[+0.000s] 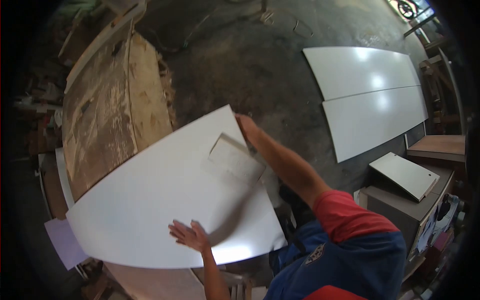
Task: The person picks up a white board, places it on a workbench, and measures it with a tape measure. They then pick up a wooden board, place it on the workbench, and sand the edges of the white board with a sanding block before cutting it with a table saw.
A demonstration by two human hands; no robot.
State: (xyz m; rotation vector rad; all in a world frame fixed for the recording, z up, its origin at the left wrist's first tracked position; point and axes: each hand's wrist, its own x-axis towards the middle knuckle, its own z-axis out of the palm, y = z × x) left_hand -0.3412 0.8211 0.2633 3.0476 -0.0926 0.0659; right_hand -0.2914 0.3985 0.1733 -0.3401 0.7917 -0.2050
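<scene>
A flat, light left hand [189, 235] and edge support would likely steady the white panel [145, 195] best; the left hand, fingers spread, gripping nothing, lies over the panel's lower part; the right hand [246, 126] is at its edge beside the upper corner, its closure unclear; beyond the panel, two white boards [367, 120].

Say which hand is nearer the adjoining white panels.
Right: the right hand is at the edge of the large panel, toward the adjoining panels; the left hand is farther, over the large panel.
</scene>
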